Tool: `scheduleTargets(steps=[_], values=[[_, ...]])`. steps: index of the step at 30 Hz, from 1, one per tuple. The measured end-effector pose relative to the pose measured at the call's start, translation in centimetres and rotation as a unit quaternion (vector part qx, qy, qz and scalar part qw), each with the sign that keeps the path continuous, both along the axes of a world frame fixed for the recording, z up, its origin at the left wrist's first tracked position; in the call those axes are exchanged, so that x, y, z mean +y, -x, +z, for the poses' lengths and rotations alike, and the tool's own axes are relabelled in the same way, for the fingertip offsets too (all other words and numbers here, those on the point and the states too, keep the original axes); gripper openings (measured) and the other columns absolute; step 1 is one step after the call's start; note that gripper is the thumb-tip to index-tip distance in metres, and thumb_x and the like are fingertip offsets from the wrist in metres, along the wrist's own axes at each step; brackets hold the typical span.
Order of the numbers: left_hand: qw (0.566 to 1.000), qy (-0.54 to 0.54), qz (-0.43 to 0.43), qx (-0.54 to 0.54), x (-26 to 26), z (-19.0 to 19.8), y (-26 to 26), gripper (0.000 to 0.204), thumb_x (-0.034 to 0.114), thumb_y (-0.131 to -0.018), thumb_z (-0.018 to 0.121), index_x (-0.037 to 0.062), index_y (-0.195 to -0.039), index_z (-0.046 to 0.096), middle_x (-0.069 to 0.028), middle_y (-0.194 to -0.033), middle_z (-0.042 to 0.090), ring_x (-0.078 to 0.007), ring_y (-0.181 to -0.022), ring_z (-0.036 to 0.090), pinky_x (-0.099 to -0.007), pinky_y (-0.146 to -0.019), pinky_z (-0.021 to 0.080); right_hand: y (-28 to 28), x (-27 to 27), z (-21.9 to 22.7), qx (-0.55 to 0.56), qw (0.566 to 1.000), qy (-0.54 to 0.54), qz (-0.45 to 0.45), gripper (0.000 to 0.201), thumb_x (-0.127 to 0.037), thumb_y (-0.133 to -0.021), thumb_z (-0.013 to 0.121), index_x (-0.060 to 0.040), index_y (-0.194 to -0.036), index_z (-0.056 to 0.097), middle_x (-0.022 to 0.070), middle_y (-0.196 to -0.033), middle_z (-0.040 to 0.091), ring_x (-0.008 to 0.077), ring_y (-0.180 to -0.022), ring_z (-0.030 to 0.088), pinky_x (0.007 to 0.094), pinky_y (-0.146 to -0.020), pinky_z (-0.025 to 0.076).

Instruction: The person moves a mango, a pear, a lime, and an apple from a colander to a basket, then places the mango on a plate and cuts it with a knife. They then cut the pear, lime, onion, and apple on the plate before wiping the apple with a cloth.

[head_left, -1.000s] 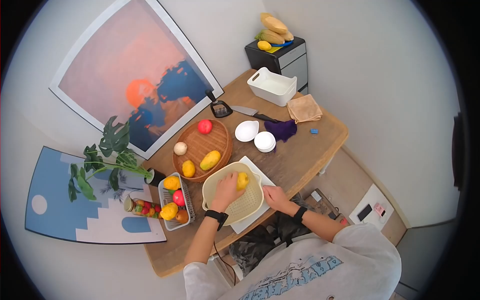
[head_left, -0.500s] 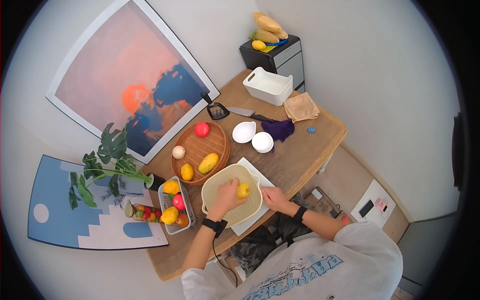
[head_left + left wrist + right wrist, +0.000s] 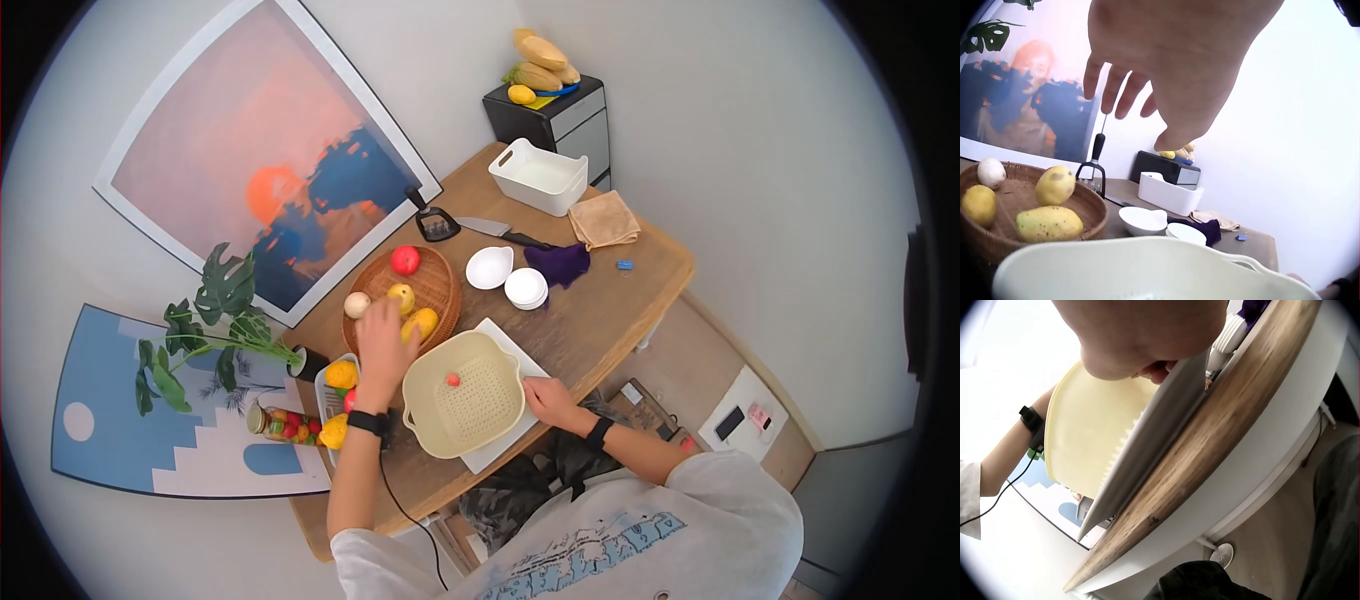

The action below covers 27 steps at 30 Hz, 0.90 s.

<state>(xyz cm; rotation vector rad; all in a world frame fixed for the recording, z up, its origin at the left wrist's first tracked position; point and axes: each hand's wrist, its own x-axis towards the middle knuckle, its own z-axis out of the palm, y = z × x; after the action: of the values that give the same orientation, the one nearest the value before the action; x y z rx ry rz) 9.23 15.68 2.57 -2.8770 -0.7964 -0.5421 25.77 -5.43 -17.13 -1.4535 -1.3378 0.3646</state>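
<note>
My left hand [image 3: 386,352] is over the near edge of the round wicker basket [image 3: 440,285]; its fingers are spread and hold nothing in the left wrist view. Beneath and beyond it lie yellow fruits, one [image 3: 1055,185] resting above a longer, speckled one [image 3: 1049,224]. A cream colander [image 3: 480,432] stands on a white board [image 3: 528,350], with a small red piece [image 3: 453,380] inside. My right hand [image 3: 550,402] grips the colander's right rim with curled fingers; the palm hides part of this hold in the right wrist view.
A grey basket [image 3: 328,400] of fruit and a jar [image 3: 285,424] stand at the left. White bowls [image 3: 489,268], a knife [image 3: 484,227], a purple cloth [image 3: 560,263] and a white bin [image 3: 540,178] lie farther back. A cable hangs from my left wrist.
My left hand has moved up and left out of the colander and released a yellow fruit, now in the wicker basket. The red piece has come into view. My right hand has stayed in place.
</note>
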Motion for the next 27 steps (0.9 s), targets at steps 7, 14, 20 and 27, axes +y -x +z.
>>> scheduleTargets(steps=[7, 14, 20, 27], values=[[0.972, 0.139, -0.007, 0.188, -3.6, -8.8, 1.2, 0.026, 0.021, -0.081, 0.071, 0.0074, -0.102, 0.063, -0.0142, -0.100, 0.063, -0.0361, -0.096, 0.063, -0.0485, -0.080, 0.051, 0.1, 0.1, 0.0, 0.001, 1.000, 0.007, 0.004, 0.029, -0.019, -0.101, 0.050, 0.0005, -0.080, 0.054, 0.0242, -0.076, 0.057, 0.0457, -0.074, 0.058, 0.0509, -0.064, 0.047], [0.973, 0.113, -0.003, 0.199, -2.0, -13.2, 2.4, 0.019, 0.017, -0.081, 0.067, 0.0075, -0.096, 0.062, -0.0147, -0.095, 0.063, -0.0364, -0.093, 0.064, -0.0475, -0.078, 0.052, 0.1, 0.0, 0.8, -0.007, 1.000, -0.012, -0.002, 0.028, -0.017, -0.099, 0.052, 0.0008, -0.078, 0.053, 0.0246, -0.072, 0.054, 0.0458, -0.070, 0.057, 0.0491, -0.059, 0.045], [0.961, 0.166, -0.012, 0.219, -2.3, -12.7, 2.2, 0.015, 0.018, -0.085, 0.065, 0.0054, -0.093, 0.063, -0.0183, -0.087, 0.067, -0.0386, -0.085, 0.066, -0.0493, -0.076, 0.053, 0.1, 0.0, 0.4, -0.013, 1.000, 0.006, -0.001, 0.028, -0.019, -0.100, 0.052, -0.0001, -0.079, 0.053, 0.0232, -0.075, 0.057, 0.0444, -0.071, 0.058, 0.0504, -0.062, 0.047], [0.981, 0.172, 0.045, 0.075, -1.2, -3.7, 1.5, 0.020, 0.015, -0.085, 0.066, 0.0093, -0.104, 0.065, -0.0171, -0.097, 0.067, -0.0399, -0.091, 0.066, -0.0477, -0.078, 0.053, 0.1, 0.2, 0.0, -0.009, 1.000, 0.005, -0.003, 0.026, -0.017, -0.098, 0.052, 0.0001, -0.079, 0.053, 0.0239, -0.074, 0.057, 0.0447, -0.071, 0.058, 0.0504, -0.062, 0.047]])
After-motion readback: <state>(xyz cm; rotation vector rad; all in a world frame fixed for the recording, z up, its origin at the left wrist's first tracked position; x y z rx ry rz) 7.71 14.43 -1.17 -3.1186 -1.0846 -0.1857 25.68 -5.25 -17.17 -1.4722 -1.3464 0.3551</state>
